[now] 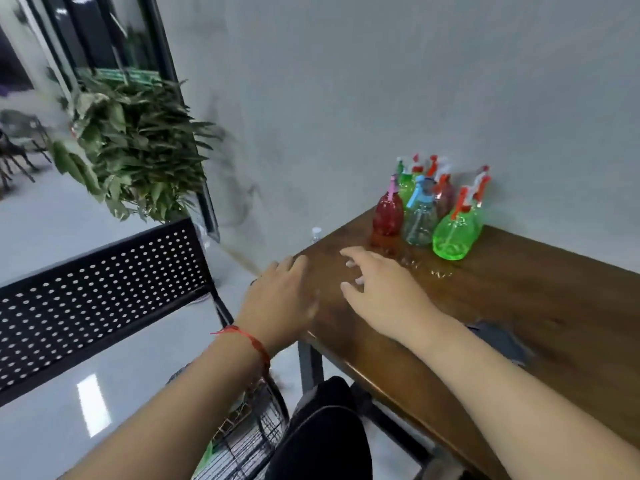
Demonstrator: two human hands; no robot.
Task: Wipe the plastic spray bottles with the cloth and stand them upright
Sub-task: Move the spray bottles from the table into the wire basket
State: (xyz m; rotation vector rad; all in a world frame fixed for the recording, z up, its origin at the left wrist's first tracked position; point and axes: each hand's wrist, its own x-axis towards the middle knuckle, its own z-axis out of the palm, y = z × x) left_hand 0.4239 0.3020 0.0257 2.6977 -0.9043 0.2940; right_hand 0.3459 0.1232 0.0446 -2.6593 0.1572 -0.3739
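Several plastic spray bottles stand upright in a cluster at the far end of the wooden table [519,306], against the wall. At the front are a red bottle [388,216], a clear bottle with a blue sprayer [420,221] and a green bottle [455,233]. My left hand [280,299] hovers over the table's left corner, fingers apart, holding nothing. My right hand [384,292] is spread over the tabletop just short of the red bottle, also holding nothing. A dark grey cloth [498,337] lies on the table to the right of my right forearm, partly hidden by it.
A black perforated metal bench [104,292] stands left of the table. A leafy potted plant [138,150] is behind it by a dark door frame. A wire basket [249,434] sits on the floor under my left arm. A small white-capped bottle [316,233] peeks up behind the table's left edge.
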